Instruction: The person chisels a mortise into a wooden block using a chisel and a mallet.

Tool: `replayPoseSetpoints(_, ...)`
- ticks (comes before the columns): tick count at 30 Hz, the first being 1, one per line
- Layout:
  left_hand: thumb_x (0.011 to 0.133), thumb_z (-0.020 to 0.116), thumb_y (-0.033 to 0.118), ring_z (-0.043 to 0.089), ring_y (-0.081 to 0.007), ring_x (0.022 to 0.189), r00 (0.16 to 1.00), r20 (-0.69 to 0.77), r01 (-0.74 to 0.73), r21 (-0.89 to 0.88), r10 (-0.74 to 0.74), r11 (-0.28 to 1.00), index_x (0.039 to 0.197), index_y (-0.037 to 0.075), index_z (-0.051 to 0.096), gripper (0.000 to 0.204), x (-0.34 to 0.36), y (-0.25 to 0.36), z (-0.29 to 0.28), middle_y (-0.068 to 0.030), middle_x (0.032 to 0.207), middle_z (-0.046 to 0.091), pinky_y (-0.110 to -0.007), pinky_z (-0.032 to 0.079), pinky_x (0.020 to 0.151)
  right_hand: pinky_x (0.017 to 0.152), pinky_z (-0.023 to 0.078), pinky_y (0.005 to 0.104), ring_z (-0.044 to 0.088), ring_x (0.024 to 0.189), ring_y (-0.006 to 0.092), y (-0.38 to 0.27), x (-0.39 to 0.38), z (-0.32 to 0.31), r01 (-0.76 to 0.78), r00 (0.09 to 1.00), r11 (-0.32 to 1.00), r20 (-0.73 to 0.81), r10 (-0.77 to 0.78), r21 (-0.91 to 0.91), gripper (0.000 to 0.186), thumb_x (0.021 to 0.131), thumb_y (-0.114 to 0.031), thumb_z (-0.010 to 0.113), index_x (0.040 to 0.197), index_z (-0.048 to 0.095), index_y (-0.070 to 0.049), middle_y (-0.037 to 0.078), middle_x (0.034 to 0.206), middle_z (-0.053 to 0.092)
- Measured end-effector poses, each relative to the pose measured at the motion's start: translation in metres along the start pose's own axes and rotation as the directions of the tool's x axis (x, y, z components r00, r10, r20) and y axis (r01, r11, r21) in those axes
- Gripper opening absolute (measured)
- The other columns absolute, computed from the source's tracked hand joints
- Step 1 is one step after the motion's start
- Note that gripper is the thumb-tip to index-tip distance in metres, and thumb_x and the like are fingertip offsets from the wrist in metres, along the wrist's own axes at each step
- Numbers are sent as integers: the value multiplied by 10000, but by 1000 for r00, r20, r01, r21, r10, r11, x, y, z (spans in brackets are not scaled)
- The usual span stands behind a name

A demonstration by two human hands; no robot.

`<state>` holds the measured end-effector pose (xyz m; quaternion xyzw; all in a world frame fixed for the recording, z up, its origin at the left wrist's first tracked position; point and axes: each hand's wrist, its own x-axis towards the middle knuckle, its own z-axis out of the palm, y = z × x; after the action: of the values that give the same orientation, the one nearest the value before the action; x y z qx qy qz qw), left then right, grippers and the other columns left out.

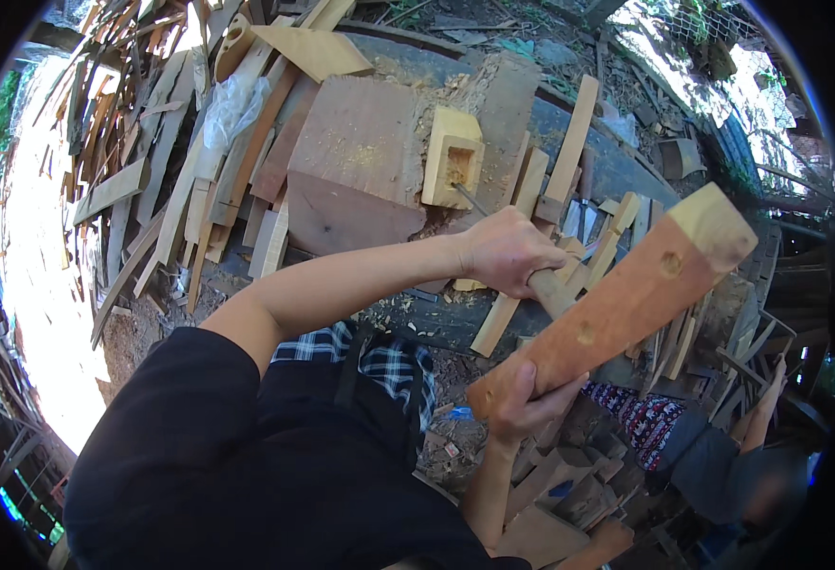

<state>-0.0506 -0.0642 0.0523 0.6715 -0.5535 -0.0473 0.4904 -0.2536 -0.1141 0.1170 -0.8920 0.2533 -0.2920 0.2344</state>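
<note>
My left hand (pixel 512 252) is closed around the handle of a chisel (pixel 552 293). Its thin metal blade slants away to a pale yellow wooden block (pixel 443 133), with the tip at the near edge of the square recess cut in it. Low on the right, my right hand (pixel 529 407) grips the near end of a thick reddish-brown wooden bar (pixel 617 302). That bar has round dents in its face and a pale far end. It is raised at a slant near the butt of the chisel handle; whether the two touch I cannot tell.
The yellow block lies beside a large brown wooden block (pixel 356 133) strewn with chips. Long wood strips (pixel 156 123) and a clear plastic bag (pixel 235 109) heap up at left. Loose battens (pixel 569 138) lie to the right. Another person (pixel 712 456) is at lower right, near offcuts (pixel 546 532).
</note>
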Motion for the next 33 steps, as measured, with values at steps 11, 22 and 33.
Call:
replayPoseSetpoints(11, 878, 669, 164, 478, -52, 498, 797, -380, 156, -622, -470, 767, 719, 69, 532, 231, 49, -38, -94, 16, 598, 514, -235, 385, 450, 707, 508, 367, 604, 803, 253, 6, 5, -17, -379, 922, 781, 135, 363, 496, 696, 890, -251, 597, 1398, 290, 113, 200, 968, 570)
replayPoseSetpoints(22, 797, 688, 276, 489, -84, 532, 813, -301, 324, -478, -498, 817, 637, 18, 539, 338, 40, -46, -67, -1, 559, 510, -302, 410, 510, 695, 498, 347, 589, 761, 230, 15, 7, -9, -290, 957, 878, 144, 254, 381, 677, 896, -195, 569, 1422, 271, 111, 176, 911, 592)
replayPoseSetpoints(33, 771, 682, 221, 491, -109, 551, 872, -250, 310, -381, -420, 871, 662, -13, 534, 297, 49, -38, -61, -36, 569, 522, -322, 426, 533, 706, 467, 366, 565, 796, 267, -38, 87, 0, -272, 962, 726, 202, 184, 632, 506, 821, -303, 668, 1133, 472, 44, 200, 979, 569)
